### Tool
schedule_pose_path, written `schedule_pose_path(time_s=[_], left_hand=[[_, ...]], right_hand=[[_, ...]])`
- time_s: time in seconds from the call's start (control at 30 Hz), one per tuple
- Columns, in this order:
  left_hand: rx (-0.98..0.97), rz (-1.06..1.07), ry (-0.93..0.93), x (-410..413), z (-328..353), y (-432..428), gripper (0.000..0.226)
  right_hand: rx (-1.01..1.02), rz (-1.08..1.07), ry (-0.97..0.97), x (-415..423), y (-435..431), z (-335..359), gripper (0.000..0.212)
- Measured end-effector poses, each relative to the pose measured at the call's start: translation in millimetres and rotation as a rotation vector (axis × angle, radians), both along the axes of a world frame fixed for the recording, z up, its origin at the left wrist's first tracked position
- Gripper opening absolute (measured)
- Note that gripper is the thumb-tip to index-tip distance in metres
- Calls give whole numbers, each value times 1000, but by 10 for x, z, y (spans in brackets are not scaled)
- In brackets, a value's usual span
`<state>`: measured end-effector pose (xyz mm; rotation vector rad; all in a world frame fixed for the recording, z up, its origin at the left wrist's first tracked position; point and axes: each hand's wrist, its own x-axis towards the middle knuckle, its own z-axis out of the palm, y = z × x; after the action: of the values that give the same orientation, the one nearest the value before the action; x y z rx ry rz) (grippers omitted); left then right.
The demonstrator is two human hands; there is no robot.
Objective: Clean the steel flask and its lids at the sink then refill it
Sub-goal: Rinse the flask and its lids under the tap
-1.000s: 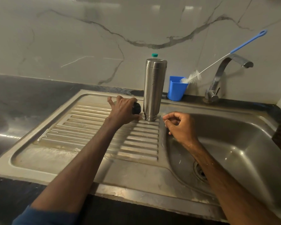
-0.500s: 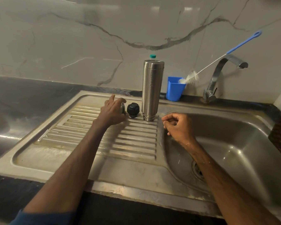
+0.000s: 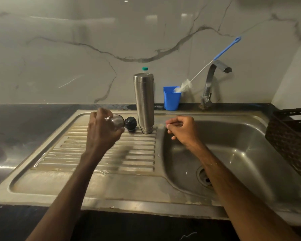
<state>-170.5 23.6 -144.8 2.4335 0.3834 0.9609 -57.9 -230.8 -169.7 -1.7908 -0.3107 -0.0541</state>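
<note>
Left hand (image 3: 102, 129) grips the steel cap lid (image 3: 118, 121), fingers curled round it, at the far edge of the drainboard (image 3: 97, 153). The lid is tilted, and motion blur hides whether it touches the ribs. The black stopper lid (image 3: 131, 122) sits just beside it. The steel flask (image 3: 144, 101) stands upright next to that, at the drainboard's far right corner, by the basin (image 3: 241, 153). Right hand (image 3: 182, 130) hovers over the basin's left rim, fingers loosely curled, holding nothing.

Step looks like handling the cap lid for washing. Wet steel is slick, so a firm wrap round the wall beats a fingertip pinch. It should lift straight up before swinging right, as stopper and flask are close and the tall flask would tip easily. The free hand could steady the flask or work the tap (image 3: 210, 80). The bottle brush (image 3: 226, 49) leans in the blue cup (image 3: 171, 100) at the far edge, within reach.
</note>
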Motion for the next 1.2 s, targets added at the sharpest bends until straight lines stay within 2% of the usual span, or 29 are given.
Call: schedule_pose_path(time_s=[0.07, 0.23, 0.33, 0.53, 0.67, 0.77, 0.83, 0.9, 1.0, 1.1, 1.2], left_hand=[[19, -82, -51, -84, -27, -262, 63], [14, -323, -128, 58, -145, -989, 64], [-6, -414, -138, 263, -180, -1394, 64], [29, -566, -56, 791, -253, -1922, 68], [247, -672, 153, 1214, -164, -2066, 65], [406, -681, 125, 1606, -104, -2212, 70], [567, -631, 66, 1913, -98, -2324, 80], [726, -568, 40, 2203, -75, -2430, 88], [932, -522, 94, 2476, 3, -2514, 85], [1003, -487, 172, 2604, 3, -2521, 79], [1024, -479, 149, 2611, -20, -2489, 75]], right_hand=[[13, 93, 74, -88, -38, 134, 13], [56, 354, 412, -153, -214, 310, 70], [124, 456, 417, -92, -453, 296, 64], [198, 289, 283, 252, -1057, 220, 58], [101, -8, 153, 604, -1468, 26, 65], [-10, -129, 110, 816, -1615, -203, 79], [-40, -161, 75, 890, -1619, -313, 79], [-72, -172, 11, 901, -1597, -383, 70], [-106, -166, -31, 906, -1562, -475, 62], [-102, -155, -5, 937, -1536, -531, 69], [-106, -156, 19, 954, -1532, -581, 79]])
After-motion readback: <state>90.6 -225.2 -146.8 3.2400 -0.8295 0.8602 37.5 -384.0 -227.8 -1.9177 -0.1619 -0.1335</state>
